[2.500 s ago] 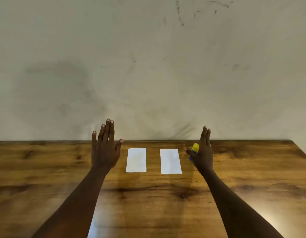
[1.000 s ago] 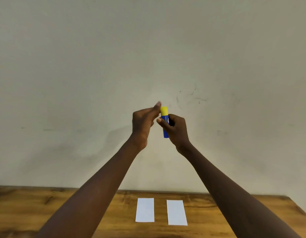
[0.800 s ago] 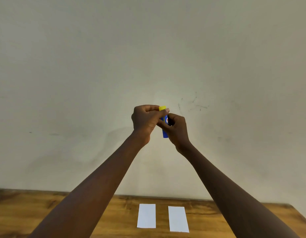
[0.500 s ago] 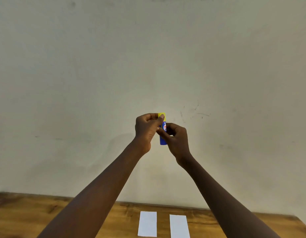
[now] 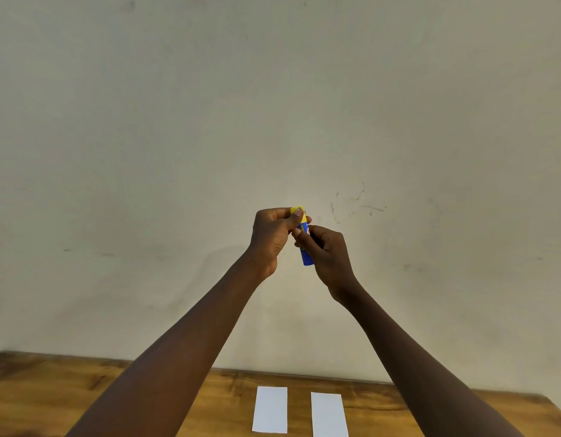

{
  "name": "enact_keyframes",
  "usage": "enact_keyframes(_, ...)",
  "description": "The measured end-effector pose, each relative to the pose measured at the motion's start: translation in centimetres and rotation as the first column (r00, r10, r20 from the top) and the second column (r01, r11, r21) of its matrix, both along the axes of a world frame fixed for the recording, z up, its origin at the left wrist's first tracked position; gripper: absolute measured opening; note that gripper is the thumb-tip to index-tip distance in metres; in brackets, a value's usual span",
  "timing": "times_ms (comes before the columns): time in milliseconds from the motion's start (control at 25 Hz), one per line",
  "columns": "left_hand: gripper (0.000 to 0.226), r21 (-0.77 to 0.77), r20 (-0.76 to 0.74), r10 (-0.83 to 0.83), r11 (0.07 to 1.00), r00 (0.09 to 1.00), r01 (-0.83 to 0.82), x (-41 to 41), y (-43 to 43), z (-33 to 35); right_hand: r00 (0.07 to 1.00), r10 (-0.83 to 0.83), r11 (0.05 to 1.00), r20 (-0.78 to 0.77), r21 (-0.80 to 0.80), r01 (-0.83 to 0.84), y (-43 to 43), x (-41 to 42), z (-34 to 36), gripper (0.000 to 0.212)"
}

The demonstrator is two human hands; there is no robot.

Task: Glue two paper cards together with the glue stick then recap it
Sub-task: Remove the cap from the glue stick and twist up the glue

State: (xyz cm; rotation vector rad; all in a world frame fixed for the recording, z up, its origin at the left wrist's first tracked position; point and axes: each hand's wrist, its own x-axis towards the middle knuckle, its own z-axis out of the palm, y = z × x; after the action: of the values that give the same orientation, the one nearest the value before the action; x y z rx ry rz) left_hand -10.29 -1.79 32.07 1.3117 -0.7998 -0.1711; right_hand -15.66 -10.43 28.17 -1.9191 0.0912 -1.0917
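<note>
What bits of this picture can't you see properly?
Head view: yellow cap mostly covered by fingers of the left hand; loosened or not, cannot tell.
Head view: glue stick label too small, partly behind the right hand.
Head view: right card, near end cut off by the bottom edge.

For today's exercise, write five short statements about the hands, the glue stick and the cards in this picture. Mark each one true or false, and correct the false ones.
1. The right hand holds the blue body of the glue stick. True.
2. The left hand lies flat on the table. False: it is raised and pinches the yellow cap.
3. The cards lie side by side on the table, with a gap between them. True.
4. The cap is off the glue stick. False: it sits on top of the stick.
5. One card is stacked on the other. False: neither card covers the other.
</note>
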Motion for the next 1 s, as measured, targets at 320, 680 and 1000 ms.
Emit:
enact_keyframes(320,0.035,0.041,-0.056,-0.208,0.977,0.977,0.210,0.5,0.4,0.0,0.930,0.366,0.867,0.037,0.351,-0.355,0.0,-0.8,0.6,0.029)
enact_keyframes(680,0.034,-0.184,-0.282,-0.290,0.952,0.915,0.245,0.1,0.3,0.4,0.842,0.540,0.742,0.004,0.469,-0.479,0.4,-1.2,0.2,0.033)
enact_keyframes(1000,0.033,-0.089,-0.275,-0.242,0.970,0.930,0.226,1.8,1.7,0.0,0.878,0.479,0.780,0.004,0.456,-0.428,0.4,-1.4,-2.0,0.028)
